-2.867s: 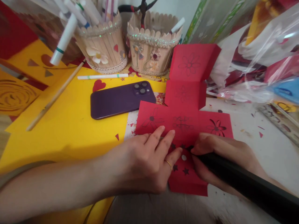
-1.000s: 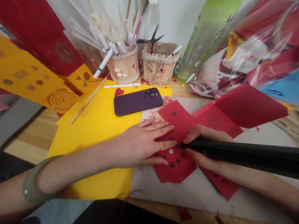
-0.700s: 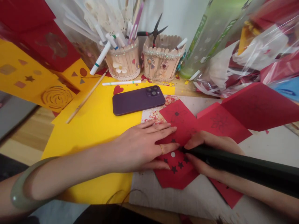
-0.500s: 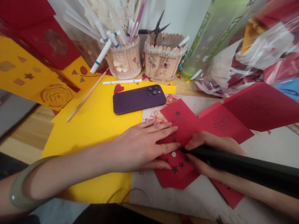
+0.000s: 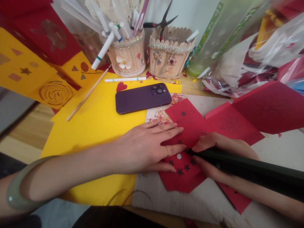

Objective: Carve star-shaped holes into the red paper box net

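My left hand lies flat on the red paper, palm down with its fingers spread. A ring is on one finger and a pale green bangle circles the wrist. My right hand is closed around a long, dark, pen-shaped tool. The tool slants down to the left, its tip beside my left fingertips at the paper; the exact contact is hard to see. Dark stars and a small round pale spot mark the red sheet near the tip. Flower outlines show on its other panels.
A purple phone rests across yellow paper. Behind stand two craft-stick baskets, with markers and pliers. A wooden stick lies at left, beside a red-and-yellow paper construction. Clear plastic bags crowd the right.
The camera view has shifted slightly, so the things on the table appear a little displaced. Both hands keep nearly the same pose on the red paper, and the tool stays in my right hand.
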Demonstrator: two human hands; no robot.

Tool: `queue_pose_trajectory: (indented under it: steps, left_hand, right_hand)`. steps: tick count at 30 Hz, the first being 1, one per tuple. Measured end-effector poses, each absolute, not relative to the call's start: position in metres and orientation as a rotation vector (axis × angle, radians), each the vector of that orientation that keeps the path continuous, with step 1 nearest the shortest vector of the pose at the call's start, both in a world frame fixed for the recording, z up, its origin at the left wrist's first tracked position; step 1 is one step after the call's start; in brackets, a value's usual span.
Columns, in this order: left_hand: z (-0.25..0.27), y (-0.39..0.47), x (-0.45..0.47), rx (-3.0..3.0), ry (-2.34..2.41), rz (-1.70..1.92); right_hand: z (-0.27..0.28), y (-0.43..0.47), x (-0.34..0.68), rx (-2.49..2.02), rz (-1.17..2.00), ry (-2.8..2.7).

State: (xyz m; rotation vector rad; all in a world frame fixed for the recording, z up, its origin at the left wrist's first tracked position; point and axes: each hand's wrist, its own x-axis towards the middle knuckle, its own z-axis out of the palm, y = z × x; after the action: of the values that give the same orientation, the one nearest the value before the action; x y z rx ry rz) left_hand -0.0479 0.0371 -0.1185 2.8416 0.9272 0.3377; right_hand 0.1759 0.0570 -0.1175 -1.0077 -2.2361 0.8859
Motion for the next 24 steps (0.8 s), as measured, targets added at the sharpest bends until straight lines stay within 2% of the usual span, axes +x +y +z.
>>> queue_pose_trajectory:
  steps: [24]
  left_hand:
    - [-0.1201, 0.0369, -0.0478, 2.8, 0.938, 0.302]
  right_hand:
    - [-0.122, 0.0563, 0.1781, -0.961, 0.785, -2.312]
